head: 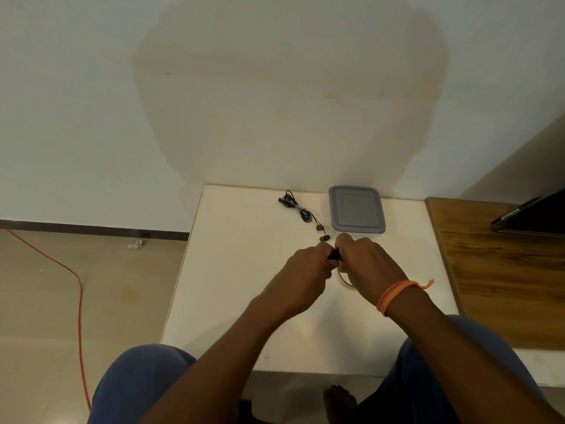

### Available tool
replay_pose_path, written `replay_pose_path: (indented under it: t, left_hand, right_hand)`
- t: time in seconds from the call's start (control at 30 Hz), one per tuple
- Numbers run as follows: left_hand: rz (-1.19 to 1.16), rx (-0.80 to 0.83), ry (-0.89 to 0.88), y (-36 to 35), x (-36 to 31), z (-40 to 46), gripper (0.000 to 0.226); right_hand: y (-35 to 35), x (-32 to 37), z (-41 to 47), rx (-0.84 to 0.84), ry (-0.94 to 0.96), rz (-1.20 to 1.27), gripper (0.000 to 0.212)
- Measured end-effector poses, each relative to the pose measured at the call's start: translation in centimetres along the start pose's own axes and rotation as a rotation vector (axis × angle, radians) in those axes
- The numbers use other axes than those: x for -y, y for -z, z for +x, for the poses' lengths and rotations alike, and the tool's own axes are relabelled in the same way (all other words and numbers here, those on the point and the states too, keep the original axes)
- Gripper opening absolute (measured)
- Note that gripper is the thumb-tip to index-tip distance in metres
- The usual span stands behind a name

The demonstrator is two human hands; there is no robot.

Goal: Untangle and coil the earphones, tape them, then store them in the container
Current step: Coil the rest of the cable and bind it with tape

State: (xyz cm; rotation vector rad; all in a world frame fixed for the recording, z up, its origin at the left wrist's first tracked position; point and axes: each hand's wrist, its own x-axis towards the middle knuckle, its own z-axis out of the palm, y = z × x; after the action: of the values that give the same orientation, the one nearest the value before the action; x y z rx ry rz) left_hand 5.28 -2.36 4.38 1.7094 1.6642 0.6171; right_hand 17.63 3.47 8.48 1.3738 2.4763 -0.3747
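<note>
Left hand [308,267] and right hand [363,261] meet over the counter [232,289], fingers curled together on a small dark object [426,254], probably a coiled earphone. A tape roll [344,278] shows just beneath the right hand. Beyond the hands lies a bundled earphone [301,211], its buds nearest the left hand's knuckles; the container [356,209], lid on, sits just past the right hand.

Risks, as judged: the coil may spring loose if either pinch slackens before tape is applied; tape may stick to the fingers and drag the loops open; a forward reach could sweep the loose buds aside. What the fingers enclose cannot be told exactly.
</note>
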Motion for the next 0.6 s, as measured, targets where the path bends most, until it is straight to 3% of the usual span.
replay_pose_path:
  t: [0.1, 0.2, 0.3, 0.37, 0.5, 0.6]
  left_hand:
    - [-0.301, 0.168, 0.112, 1.2, -0.3, 0.1, 0.024]
    - [-0.333, 0.250, 0.148, 1.5, -0.3, -0.1, 0.028]
    - [-0.147, 0.227, 0.104, 1.5, -0.2, -0.2, 0.025]
    - [-0.142, 0.185, 0.087, 1.5, -0.4, -0.4, 0.023]
    - [-0.509, 0.086, 0.293, 1.7, 0.2, 0.0, 0.027]
    - [-0.619, 0.083, 0.452, 1.5, 0.8, 0.3, 0.024]
  right_hand:
    - [-0.2, -0.3, -0.2, -0.004, 0.001, 0.066, 0.023]
    - [-0.3, -0.5, -0.4, 0.003, -0.017, 0.127, 0.014]
    - [-0.7, -0.4, -0.1, 0.023, 0.017, 0.074, 0.031]
    - [-0.8, -0.2, 0.2, 0.027, 0.004, 0.158, 0.039]
    - [-0.9, -1.3, -0.3, -0.154, -0.066, 0.561, 0.072]
    - [-1.0, -2.5, -0.8, -0.316, -0.129, 0.697, 0.061]
